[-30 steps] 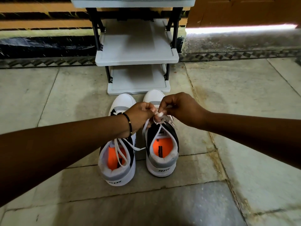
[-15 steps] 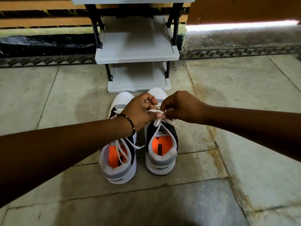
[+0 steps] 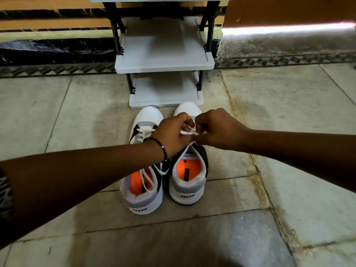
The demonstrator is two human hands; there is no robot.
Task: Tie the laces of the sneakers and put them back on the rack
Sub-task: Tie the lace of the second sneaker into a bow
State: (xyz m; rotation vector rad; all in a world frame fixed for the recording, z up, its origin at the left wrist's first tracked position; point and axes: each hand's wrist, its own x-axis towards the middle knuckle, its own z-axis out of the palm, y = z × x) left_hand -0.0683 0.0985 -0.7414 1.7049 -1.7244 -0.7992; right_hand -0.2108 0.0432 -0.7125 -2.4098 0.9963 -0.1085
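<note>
Both hands have moved a little up toward the rack, and now the left hand and right hand pinch the white lace above the right sneaker, beside the left sneaker on the floor.

We stand over a floor of large pale stone slabs, stained and worn, with dark joints between them. A darker, greyer slab lies nearest us. Along the far edge runs a patterned border strip of dark zigzag tiles. Behind it we see an orange wall and a bright band of light at its foot.
</note>
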